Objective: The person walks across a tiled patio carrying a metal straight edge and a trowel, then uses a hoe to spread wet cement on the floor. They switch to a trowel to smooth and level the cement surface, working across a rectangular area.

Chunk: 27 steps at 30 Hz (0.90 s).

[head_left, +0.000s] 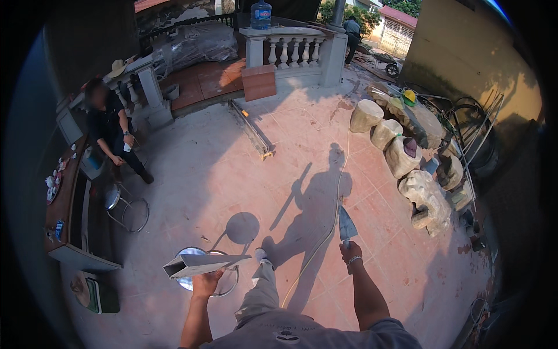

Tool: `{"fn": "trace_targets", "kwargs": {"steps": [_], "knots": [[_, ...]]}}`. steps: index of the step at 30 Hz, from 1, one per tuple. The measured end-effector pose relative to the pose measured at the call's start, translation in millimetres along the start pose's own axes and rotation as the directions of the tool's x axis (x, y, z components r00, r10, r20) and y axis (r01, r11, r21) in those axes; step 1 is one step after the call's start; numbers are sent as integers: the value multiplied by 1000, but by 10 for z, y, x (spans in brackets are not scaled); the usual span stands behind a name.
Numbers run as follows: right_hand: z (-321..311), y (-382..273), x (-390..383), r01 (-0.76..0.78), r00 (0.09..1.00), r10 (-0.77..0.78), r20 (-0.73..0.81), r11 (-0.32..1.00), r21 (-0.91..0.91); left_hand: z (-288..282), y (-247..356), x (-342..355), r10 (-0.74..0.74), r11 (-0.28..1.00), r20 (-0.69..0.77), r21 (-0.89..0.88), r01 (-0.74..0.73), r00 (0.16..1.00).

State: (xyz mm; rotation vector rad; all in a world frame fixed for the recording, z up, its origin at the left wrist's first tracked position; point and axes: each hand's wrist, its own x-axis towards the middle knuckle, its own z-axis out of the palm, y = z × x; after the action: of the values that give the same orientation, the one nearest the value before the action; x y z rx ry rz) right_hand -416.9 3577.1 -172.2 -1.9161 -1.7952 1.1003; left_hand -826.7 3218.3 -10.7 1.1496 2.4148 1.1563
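Observation:
My left hand (207, 282) is closed around a long grey hollow box-section bar (215, 263), its open end toward the left. Beneath that bar a round metal stool (185, 283) stands on the floor, its seat partly hidden. In my right hand (351, 252) is the handle of a trowel (347, 224), its pointed blade aimed away from me. A pale cable (317, 250) runs along the tiled floor (372, 279) to the left of the trowel.
Carved stone seats (402, 157) line the right side. Ahead lies a long bar (251, 129) on the floor, before a balustrade (293, 52). At left, a person (110, 125) sits near a wooden counter (72, 198) and another stool (125, 206). Another person (352, 38) stands far back.

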Motion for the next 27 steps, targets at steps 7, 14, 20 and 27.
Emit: {"fn": "trace_targets", "kwargs": {"steps": [7,14,20,27], "knots": [[829,-1102,1339,-105,897,312,314,840,-533,370,-82,2824,-130,971,66,-192,141,989],[1554,-1487,2629,-515,683,597,421,802,-302,461,-282,5517,-131,984,2,-123,130,991],[2433,-2493,4938,25,800,398,449,726,-687,772,-505,7874,-252,962,-59,-119,244,966],[3382,-6072,8461,-186,848,300,437,941,-284,414,-437,10144,-202,970,-249,82,229,947]]}}
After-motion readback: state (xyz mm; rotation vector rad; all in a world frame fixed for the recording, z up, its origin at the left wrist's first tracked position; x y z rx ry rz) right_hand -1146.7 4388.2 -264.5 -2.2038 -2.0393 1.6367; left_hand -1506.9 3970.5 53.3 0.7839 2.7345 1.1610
